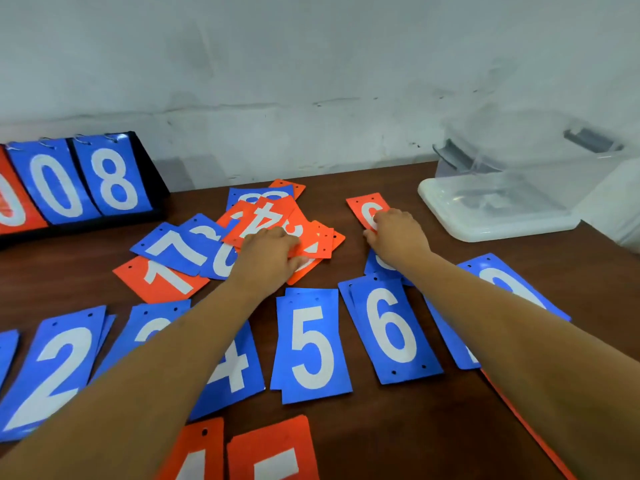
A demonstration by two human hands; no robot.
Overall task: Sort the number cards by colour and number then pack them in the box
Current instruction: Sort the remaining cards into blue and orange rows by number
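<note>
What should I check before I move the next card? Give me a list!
1. Right hand touches the lone orange card: ok.
2. That card's number can be read: cannot tell, the hand covers most of it.
3. Left hand is on the mixed pile: ok.
4. Pile sorted by colour: not ok, blue and orange cards overlap.
5. Blue row runs in order, blue 2, blue 5, blue 6: ok for these, but an arm hides most of the cards between the 2 and the 5.
6. Clear box empty and ready: cannot tell, it is blurred.
</note>
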